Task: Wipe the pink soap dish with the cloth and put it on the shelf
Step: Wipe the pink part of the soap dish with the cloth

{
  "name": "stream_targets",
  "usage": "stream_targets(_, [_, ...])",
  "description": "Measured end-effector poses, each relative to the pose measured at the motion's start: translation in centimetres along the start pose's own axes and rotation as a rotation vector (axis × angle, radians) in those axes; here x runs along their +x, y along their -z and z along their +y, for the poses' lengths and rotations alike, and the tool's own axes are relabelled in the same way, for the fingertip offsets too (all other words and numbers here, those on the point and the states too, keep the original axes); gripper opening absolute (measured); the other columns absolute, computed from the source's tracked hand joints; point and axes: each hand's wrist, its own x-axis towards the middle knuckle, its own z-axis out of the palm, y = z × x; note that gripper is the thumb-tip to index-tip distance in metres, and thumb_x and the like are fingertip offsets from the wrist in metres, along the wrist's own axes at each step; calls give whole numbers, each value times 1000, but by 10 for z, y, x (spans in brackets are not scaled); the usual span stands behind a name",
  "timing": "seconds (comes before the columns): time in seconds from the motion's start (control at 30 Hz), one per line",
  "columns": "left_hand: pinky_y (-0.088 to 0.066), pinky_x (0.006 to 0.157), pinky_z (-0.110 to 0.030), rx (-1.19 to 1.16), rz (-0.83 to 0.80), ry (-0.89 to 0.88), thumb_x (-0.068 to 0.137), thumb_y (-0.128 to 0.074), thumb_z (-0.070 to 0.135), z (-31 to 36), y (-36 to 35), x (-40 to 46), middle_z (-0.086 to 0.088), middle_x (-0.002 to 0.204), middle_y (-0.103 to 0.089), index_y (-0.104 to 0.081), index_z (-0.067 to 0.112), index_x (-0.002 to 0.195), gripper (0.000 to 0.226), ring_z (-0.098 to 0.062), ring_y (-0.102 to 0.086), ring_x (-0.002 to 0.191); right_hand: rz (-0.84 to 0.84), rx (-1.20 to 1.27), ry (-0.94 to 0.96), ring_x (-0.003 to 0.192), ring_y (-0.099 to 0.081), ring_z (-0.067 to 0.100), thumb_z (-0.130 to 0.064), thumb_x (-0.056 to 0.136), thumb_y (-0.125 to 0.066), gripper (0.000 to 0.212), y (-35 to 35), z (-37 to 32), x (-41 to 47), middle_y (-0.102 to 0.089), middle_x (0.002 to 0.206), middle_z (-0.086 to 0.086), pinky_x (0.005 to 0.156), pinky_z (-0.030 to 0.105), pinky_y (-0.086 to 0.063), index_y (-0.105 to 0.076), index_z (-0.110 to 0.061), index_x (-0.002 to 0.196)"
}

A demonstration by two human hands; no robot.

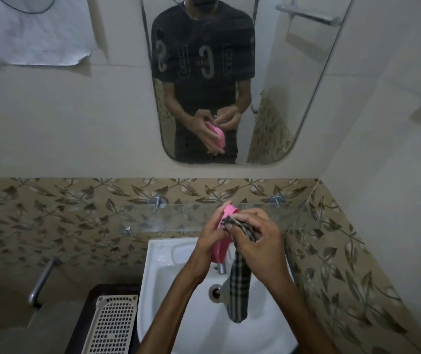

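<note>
- holding the pink soap dish (221, 247) on edge above the white sink (163, 277), the left hand (210, 241) wraps its fingers round the dish's left side, thumb across the front.
- right hand (260, 238) is clenched around a bunch of the checked cloth (238, 277), pressing the bunched end against the dish's upper part.
- the cloth's free tail hangs straight down from the right fist, dangling over the sink basin and ending just right of the drain (214, 292).
- the dish sits above the back of the sink, right over the metal tap (221, 268), tilted so its rim points up toward the wall.
- just behind the sink, the glass shelf (293, 215) runs along the leaf-patterned tiles (51, 215); the dish's top edge overlaps the shelf's front edge in view, though whether they touch i cannot tell.
- above the sink, the mirror (276, 98) shows the person in a dark printed shirt, both hands together on the pink dish.
- left of the sink, a perforated white basket (109, 325) rests on a dark surface, with a metal bar (42, 279) on the wall further left.
- up and far left of the sink, a sheet of white paper (33, 31) hangs on the wall.
</note>
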Motion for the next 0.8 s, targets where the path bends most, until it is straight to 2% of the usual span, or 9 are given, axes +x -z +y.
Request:
stream_targets(0.07, [-57, 82, -21, 83, -68, -22, 69, -63, 34, -1, 2, 0, -4, 142, -58, -44, 34, 152, 86, -3, -66, 110, 26, -28, -11, 97, -64, 2, -14, 88, -79, 20, 4, 0, 8, -64, 102, -13, 81, 11, -53, -78, -22, 107])
stream_targets(0.17, [-57, 80, -21, 176, -50, -22, 72, -61, 14, -2, 3, 4, -3, 150, -52, -43, 44, 151, 86, -11, -61, 117, 22, -79, -4, 94, -65, 2, -13, 88, -79, 20, 10, -2, 14, -66, 101, -8, 82, 16, -57, -78, -22, 106])
stream_targets(0.3, [-56, 100, -26, 203, -35, -82, 83, -67, 4, -7, 7, 6, 2, 155, -53, -45, 36, 153, 80, -10, -56, 135, -165, -157, 197, 93, -65, 0, -9, 84, -81, 33, 7, -6, -3, -67, 100, -16, 82, 10, -53, -77, -32, 107])
stream_targets(0.43, [-60, 74, -30, 307, -16, -98, 76, -63, -5, -12, 4, 5, 7, 142, -59, -47, 59, 144, 95, -9, -68, 103, 45, -199, 62, 81, -60, 2, -9, 85, -81, 27, 14, -1, 22, -64, 90, -6, 70, 13, -48, -77, -29, 102])
stream_targets(0.47, [-62, 76, -35, 313, -13, -108, 76, -63, -5, -13, 4, 4, 8, 139, -60, -47, 60, 143, 95, -10, -68, 103, 55, -195, 67, 81, -59, 1, -9, 85, -81, 28, 13, -1, 22, -63, 89, -7, 70, 12, -47, -76, -31, 102])
stream_targets(0.5, [-63, 83, -39, 304, -10, -119, 78, -63, -7, -13, 4, 4, 8, 140, -61, -48, 54, 146, 92, -12, -68, 109, 13, -200, 104, 82, -59, 0, -9, 85, -80, 31, 9, -3, 15, -62, 91, -10, 71, 10, -47, -75, -35, 103])
stream_targets(0.57, [-58, 98, -34, 296, -3, -169, 82, -65, -4, -14, 8, 4, 7, 146, -60, -49, 38, 151, 83, -10, -63, 125, -109, -210, 230, 86, -57, -4, -8, 84, -78, 35, 0, -6, -1, -58, 94, -17, 74, 7, -47, -73, -35, 106])
stream_targets(0.7, [-59, 73, -25, 350, -2, -136, 75, -62, -2, -11, 9, 5, 11, 137, -62, -50, 53, 142, 88, -4, -65, 102, 35, -192, 65, 84, -55, 1, -7, 87, -78, 28, 10, 0, 24, -57, 89, -7, 71, 13, -46, -75, -31, 101])
stream_targets(0.8, [-57, 82, -21, 326, -5, -172, 78, -60, -7, -10, 11, 1, 7, 139, -64, -53, 38, 146, 82, -4, -65, 112, -70, -230, 189, 87, -56, -2, -9, 85, -79, 25, 2, -1, 12, -55, 93, -14, 75, 8, -48, -77, -28, 102])
